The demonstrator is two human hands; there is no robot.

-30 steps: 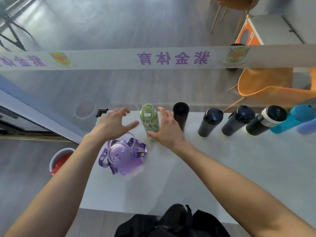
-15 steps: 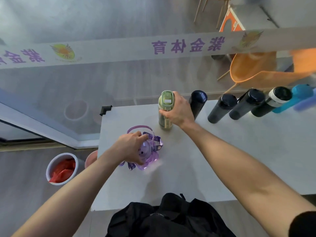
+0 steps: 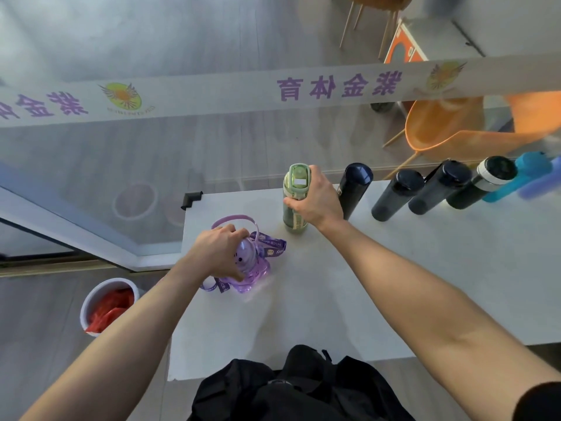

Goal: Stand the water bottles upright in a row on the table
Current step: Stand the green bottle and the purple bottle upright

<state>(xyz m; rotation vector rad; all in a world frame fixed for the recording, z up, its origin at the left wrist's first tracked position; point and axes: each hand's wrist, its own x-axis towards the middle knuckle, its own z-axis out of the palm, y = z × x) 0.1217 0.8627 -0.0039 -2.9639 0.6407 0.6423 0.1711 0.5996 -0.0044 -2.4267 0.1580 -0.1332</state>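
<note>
nearest the camera, a black fabric bag [image 3: 291, 387] hangs at the near edge of the pale grey table [image 3: 379, 299]. taking the translucent green plastic bottle with the flip lid [image 3: 295, 198] as the landmark: nearer than it and to its left sits the squat translucent purple plastic bottle with a loop handle and printed lanyard strap [image 3: 246, 262]. the left hand [image 3: 220, 253] is clamped over its domed top, fingers [image 3: 233, 273] curled down round the lid. this bottle looks upright, but it stands forward of the line the others make, so i judge it is the one not yet placed.

the green bottle itself stands upright near the far edge of the table. the right hand [image 3: 315, 202] wraps its upper body just under the lid, fingers closed round it. just right of it is a tall black cylindrical bottle [image 3: 353, 189], then, further right along the far edge, two more dark bottles [image 3: 396, 194] [image 3: 437, 186], a black bottle with a white band under its cap [image 3: 482, 180] and a bright blue bottle [image 3: 516, 174]; a bluish-purple shape beyond that is too blurred to name.

so the row is mostly built. what seems left is settling the green bottle in line and bringing the purple one to its left.
</note>
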